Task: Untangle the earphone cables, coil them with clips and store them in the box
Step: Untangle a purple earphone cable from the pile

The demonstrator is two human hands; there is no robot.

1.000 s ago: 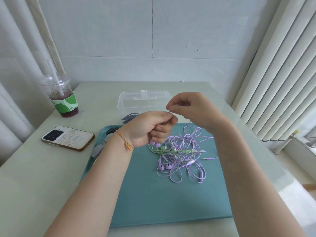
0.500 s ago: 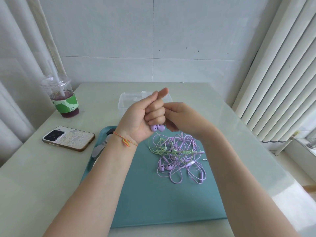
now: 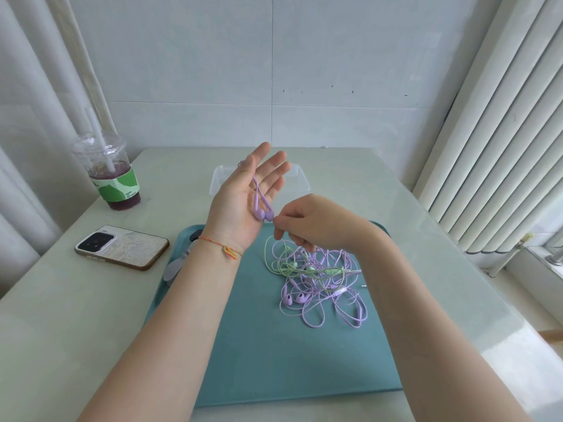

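Left hand (image 3: 243, 202): yours, palm up, fingers spread; two smooth purple earbuds (image 3: 263, 213) lie across it.
Right hand (image 3: 307, 222): pinches their thin cable.
Tangle (image 3: 320, 281): purple-green loops, teal tray (image 3: 274, 360).
Box (image 3: 300, 178): clear plastic, far.

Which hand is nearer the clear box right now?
The left. The left hand is raised, palm open, directly in front of the clear box, overlapping it in view. The right hand is lower and nearer the person, over the tray, pinching purple cable.
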